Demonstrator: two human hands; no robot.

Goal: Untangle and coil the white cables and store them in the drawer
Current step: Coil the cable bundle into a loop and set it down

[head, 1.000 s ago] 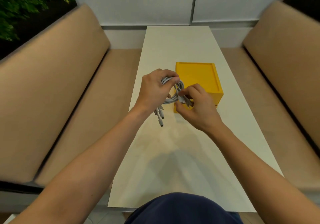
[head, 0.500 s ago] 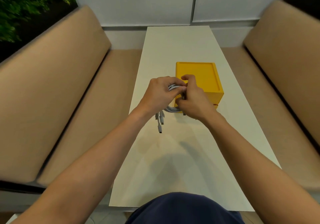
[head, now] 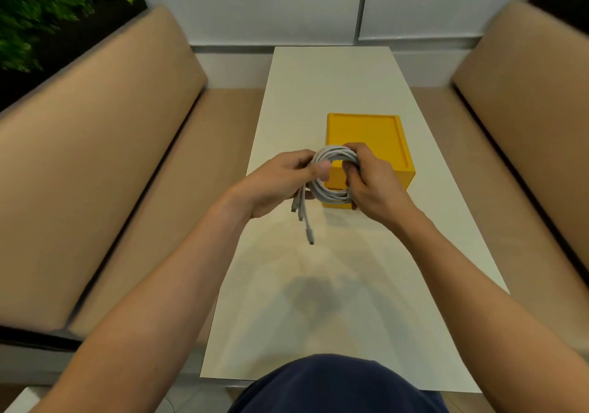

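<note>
The white cables (head: 331,154) form a round coil held in the air just in front of the yellow drawer box (head: 366,135). My left hand (head: 280,183) grips the coil's left side, thumb over the strands. My right hand (head: 373,183) grips its right side with curled fingers. Several cable ends with plugs (head: 306,221) hang loose below the left hand, above the table. The yellow box sits on the white table (head: 334,74); its front is partly hidden by my hands, so I cannot tell whether its drawer is open.
The long white table runs away from me between two tan cushioned benches (head: 111,164) (head: 526,132). Green plants (head: 47,4) stand behind the left bench. A white wall closes the far end.
The coil has opened into a round loop held between both hands. My right hand moved from the coil's front to its right side, and both hands rose slightly.
</note>
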